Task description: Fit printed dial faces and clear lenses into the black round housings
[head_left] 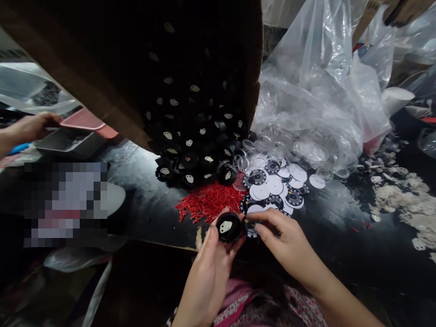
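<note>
My left hand (211,256) is wrapped around a black round case (230,228) with a pale, drop-shaped piece inside it. Between the thumb and fingers of my right hand (277,231) is a black dial disc (251,227) with white markings, held close beside the case's right rim. Just beyond my hands lies a heap of small red pointers (213,200). To its right is a loose pile of dial discs (294,197), some black side up and others showing white backs. Many more black cases (190,178) spill toward me behind the red heap.
A large tipped cardboard box (256,91) holds black cases. Clear plastic rings (269,141) and a clear bag (316,77) stand behind the discs. Pale flat pieces (398,195) cover the right. At left, another person's hand (32,127) is at a pink tray (85,120) and grey bin (70,141).
</note>
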`<state>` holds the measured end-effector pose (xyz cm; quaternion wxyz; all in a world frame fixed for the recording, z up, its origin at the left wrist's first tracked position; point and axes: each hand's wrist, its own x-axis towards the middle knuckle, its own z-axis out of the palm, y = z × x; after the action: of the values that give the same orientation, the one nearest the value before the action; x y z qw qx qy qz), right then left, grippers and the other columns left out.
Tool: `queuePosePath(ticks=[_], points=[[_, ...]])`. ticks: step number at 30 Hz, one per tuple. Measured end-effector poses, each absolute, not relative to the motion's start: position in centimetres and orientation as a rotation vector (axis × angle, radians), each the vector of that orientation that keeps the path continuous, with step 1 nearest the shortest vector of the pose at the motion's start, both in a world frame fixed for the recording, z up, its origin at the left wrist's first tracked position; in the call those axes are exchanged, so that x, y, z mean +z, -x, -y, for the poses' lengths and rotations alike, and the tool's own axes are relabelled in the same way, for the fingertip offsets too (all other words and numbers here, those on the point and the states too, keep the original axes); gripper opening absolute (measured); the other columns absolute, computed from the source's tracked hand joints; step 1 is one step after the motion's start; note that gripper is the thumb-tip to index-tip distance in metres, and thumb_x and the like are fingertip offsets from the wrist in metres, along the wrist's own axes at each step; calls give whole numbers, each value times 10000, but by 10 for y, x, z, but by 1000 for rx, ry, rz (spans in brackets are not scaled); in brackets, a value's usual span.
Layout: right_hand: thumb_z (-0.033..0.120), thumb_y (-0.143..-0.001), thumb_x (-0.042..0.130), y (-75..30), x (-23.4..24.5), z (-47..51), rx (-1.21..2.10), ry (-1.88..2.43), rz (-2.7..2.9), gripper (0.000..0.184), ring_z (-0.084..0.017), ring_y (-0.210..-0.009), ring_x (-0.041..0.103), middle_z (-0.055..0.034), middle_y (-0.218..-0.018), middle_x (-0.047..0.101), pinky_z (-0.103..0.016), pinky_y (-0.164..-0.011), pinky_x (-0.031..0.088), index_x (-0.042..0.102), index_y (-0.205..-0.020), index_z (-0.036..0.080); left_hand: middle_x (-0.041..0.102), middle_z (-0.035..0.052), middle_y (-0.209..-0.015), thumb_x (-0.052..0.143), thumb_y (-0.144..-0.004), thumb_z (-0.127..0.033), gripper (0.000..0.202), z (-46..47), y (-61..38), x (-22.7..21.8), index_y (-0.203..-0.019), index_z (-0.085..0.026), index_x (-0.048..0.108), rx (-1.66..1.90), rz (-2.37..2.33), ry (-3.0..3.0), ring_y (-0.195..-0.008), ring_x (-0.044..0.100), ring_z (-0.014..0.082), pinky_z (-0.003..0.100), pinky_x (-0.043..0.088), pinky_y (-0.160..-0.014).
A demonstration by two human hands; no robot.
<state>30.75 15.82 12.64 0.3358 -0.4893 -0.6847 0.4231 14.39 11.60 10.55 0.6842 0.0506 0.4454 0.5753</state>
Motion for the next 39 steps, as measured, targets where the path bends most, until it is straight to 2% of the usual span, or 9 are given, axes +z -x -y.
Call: queuePosePath(ticks=[3,10,15,20,25,29,33,36,39], points=[[206,-890,549,-305,132,-157,1105,1381,1696,262,-158,-845,626,-9,-966,684,-279,-767,499,642,-1130,254,619,43,-1344,589,-879,-445,380,-114,-146,104,-1223,-290,634,1279,-1034,-179,-1275,533,255,394,488,-1027],[235,-889,571,-284,138,-153,1171,1382,1640,47,-145,-765,629,4,-840,671,-264,-698,486,614,-878,219,624,-9,-1338,755,-732,-448,403,-107,-152,103,-1118,-344,703,1205,-1120,-262,-1313,491,299,448,444,-1079],[292,-868,577,-283,134,-156,1353,1442,1488,118,-134,-605,611,20,-699,609,-260,-569,481,523,-801,211,593,-22,-1375,709,-795,-405,389,-101,-149,90,-1180,-360,667,1177,-1131,-360,-1293,517,264,420,437,-1086],[314,-857,572,-285,132,-159,1485,1375,1422,169,-121,-550,604,35,-686,581,-257,-545,485,459,-776,217,580,5,-1390,693,-809,-373,402,-101,-148,84,-1207,-342,649,1193,-1163,-452,-1309,499,267,434,393,-1110],[299,-812,627,-287,127,-152,1278,1514,1671,160,-124,-624,536,41,-708,554,-246,-558,408,487,-801,222,659,45,-1268,706,-791,-351,374,-102,-148,93,-1155,-278,659,1136,-1192,-609,-1231,569,272,390,427,-1071],[234,-841,558,-288,127,-143,1294,1457,1712,56,-136,-679,553,23,-767,584,-256,-608,425,525,-883,219,655,52,-1267,641,-844,-321,309,-94,-138,93,-1150,-281,665,1054,-1299,-820,-1210,579,265,344,440,-1036],[242,-870,586,-284,130,-147,1304,1377,1878,75,-145,-737,590,5,-839,646,-263,-660,435,579,-939,213,670,36,-1246,654,-832,-318,318,-86,-117,88,-1149,-305,677,1051,-1471,-944,-1220,570,261,332,426,-1040],[189,-909,533,-270,128,-161,1011,1371,2234,100,-198,-840,610,-29,-885,679,-335,-765,417,630,-926,201,665,27,-1239,658,-826,-371,333,-86,-103,86,-1152,-304,654,1111,-1559,-819,-1180,590,250,337,457,-1013],[191,-919,498,-247,122,-175,577,1449,2541,151,-260,-844,613,-89,-881,682,-400,-765,395,644,-891,161,673,35,-1198,699,-791,-372,357,-90,-98,86,-1126,-273,627,1205,-1461,-571,-1119,623,249,364,482,-999]])
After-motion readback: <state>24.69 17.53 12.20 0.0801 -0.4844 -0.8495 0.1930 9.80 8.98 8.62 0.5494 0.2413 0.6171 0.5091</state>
